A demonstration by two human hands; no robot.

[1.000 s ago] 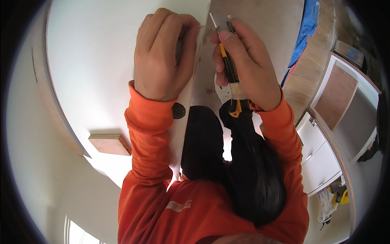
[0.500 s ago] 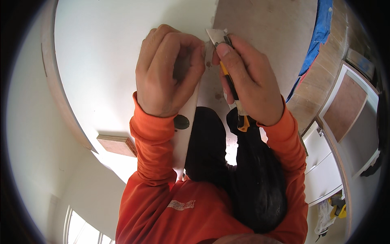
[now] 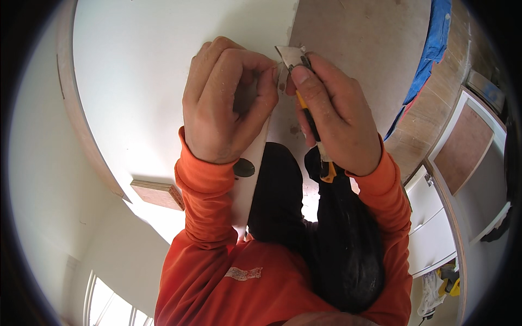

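A large white board (image 3: pixel 130 98) lies under my left arm, its straight edge running between my hands. My left hand (image 3: pixel 223 103) is closed in a pinch at that edge, thumb against fingertips; whatever it pinches is too small to make out. In my right hand (image 3: pixel 342 117) is a yellow and black utility knife (image 3: pixel 309 119), blade end pointing away from me and angled left. The pale blade end is close to my left fingertips, with a small gap between them. A dark round hole (image 3: pixel 243 167) shows in the board beside my left wrist.
A plywood block (image 3: pixel 157 194) sits left of my left forearm. Blue sheeting (image 3: pixel 432 49) borders wooden planks (image 3: pixel 418 117) at the far right. White cabinets (image 3: pixel 435 217) stand at the right, with a plastic bag (image 3: pixel 430 293) below. My dark-trousered legs (image 3: pixel 277 190) are beneath the hands.
Both hands and the background to the right appear slightly lower in the picture. The pinch and the hold on the utility knife look the same.
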